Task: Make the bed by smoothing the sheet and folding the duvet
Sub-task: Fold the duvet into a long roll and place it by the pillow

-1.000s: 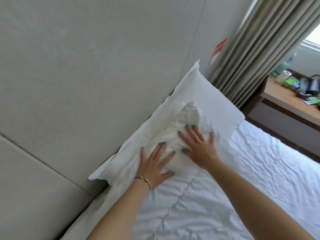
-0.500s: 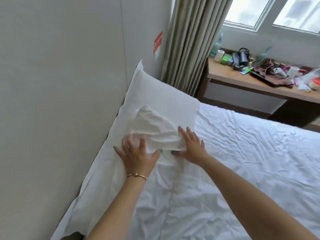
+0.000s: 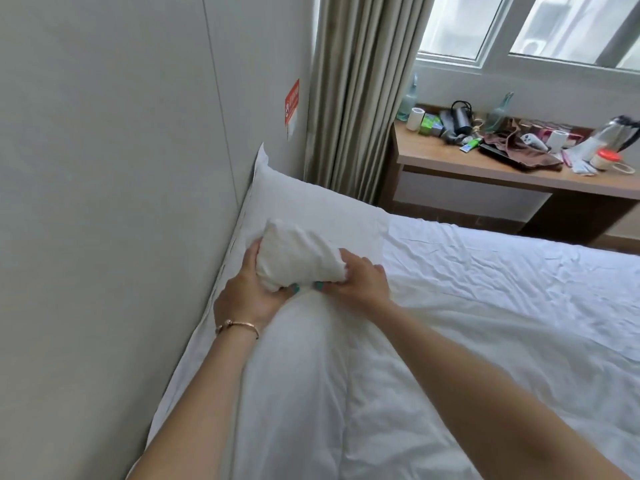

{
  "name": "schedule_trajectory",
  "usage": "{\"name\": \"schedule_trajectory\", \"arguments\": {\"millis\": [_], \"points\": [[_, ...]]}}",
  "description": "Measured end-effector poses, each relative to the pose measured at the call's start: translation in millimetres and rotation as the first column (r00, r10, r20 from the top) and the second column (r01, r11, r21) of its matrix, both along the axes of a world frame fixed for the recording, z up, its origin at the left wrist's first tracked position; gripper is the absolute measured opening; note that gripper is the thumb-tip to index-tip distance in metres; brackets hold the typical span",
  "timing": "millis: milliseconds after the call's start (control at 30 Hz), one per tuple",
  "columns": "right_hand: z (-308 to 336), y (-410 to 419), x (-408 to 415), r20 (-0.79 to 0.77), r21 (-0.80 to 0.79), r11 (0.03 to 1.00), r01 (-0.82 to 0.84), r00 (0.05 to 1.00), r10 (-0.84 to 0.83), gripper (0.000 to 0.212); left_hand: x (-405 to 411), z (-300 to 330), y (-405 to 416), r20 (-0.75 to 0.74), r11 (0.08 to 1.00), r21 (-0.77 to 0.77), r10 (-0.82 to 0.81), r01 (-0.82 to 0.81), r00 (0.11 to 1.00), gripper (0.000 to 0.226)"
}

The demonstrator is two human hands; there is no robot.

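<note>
Head view: both hands at frame centre, gripping a bunched corner of the duvet [image 3: 298, 258]. Left hand [image 3: 246, 292] curled round the wad from 9 o'clock, bracelet [image 3: 237, 325] on the wrist. Right hand [image 3: 356, 280] clamped on it from 3 o'clock, thumb underneath. Wad was lifted clear of the pillow [image 3: 311, 209], which lay flat against the wall panel [image 3: 121, 202] at 11 o'clock. Rest of the duvet trailed down toward 6 o'clock between the forearms. Sheet [image 3: 502, 271] was wrinkled, spreading from 3 to 4 o'clock across the bed. Curtain [image 3: 356, 91] hung at 12 o'clock. Wooden tabletop [image 3: 485, 168] at 2 o'clock under the window [image 3: 519, 26], cluttered with small items. Orange sticker [image 3: 292, 105] on the wall at 11 o'clock.
</note>
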State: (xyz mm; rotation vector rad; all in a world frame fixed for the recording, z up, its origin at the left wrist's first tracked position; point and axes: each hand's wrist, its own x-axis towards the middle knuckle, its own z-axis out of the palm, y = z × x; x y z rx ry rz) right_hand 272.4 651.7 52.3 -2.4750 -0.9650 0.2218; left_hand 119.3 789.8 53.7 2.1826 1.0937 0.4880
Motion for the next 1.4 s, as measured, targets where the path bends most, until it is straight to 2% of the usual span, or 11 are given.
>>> {"name": "schedule_trajectory", "arguments": {"millis": [100,200,300,400,500,600,700,833,967,1200,1400], "points": [[-21.1,12.8,-18.9,0.073,-0.186,0.975,0.117,0.992,-0.105,0.092,8.3,-28.1,-4.5,-0.251,0.991,-0.057,0.105,-0.123,0.962,0.112],[-51.5,-2.7,-41.6,0.184,-0.058,0.989,0.134,0.975,-0.121,0.084,22.2,-37.9,-32.8,-0.197,0.909,0.381,0.255,-0.166,0.947,0.114],[-76.4,-56.7,-40.3,0.113,-0.002,0.993,0.12,0.986,-0.119,0.068,39.5,-35.5,-98.6,0.09,0.612,0.789,-0.197,0.051,0.976,0.067],[-93.9,-134.6,-18.8,0.026,-0.216,0.97,0.109,0.994,-0.106,0.064,47.3,-52.4,-151.1,-0.263,0.468,0.728,-0.484,0.501,0.835,0.051],[-93.1,-216.0,3.4,-0.161,-0.33,0.94,0.083,0.977,-0.143,0.06,61.1,-64.5,-154.8,-0.69,0.748,0.357,-0.193,0.56,0.698,0.071],[-91.7,-298.2,16.4,-0.3,-0.373,0.924,0.082,0.932,-0.204,0.061,88.3,-58.5,-193.7,-0.677,0.881,0.289,-0.088,0.374,0.73,0.077],[-101.5,-376.0,30.3,-0.388,-0.395,0.908,0.139,0.871,-0.302,0.061,122.5,-65.5,-283.2,-0.678,0.812,0.231,-0.261,0.536,0.687,0.07],[-128.5,-464.0,64.2,-0.425,-0.436,0.889,0.136,0.84,-0.337,0.062,153.0,-110.8,-406.2,-0.691,0.617,-0.026,-0.579,0.787,0.431,0.061],[-167.6,-541.4,108.9,-0.321,-0.496,0.859,0.128,0.892,-0.319,0.061,198.9,-162.2,-498.7,-0.478,0.665,-0.239,-0.715,0.708,0.51,0.057],[-233.0,-605.6,225.9,-0.065,-0.577,0.814,0.068,0.99,-0.128,0.067,282.4,-245.1,-560.0,-0.675,0.803,-0.031,-0.455,0.595,0.581,0.075],[-297.8,-599.1,285.3,0.033,-0.48,0.864,0.152,0.987,-0.156,0.065,330.8,-302.0,-544.2,-0.664,0.856,0.217,-0.222,0.469,0.714,0.061]]}}
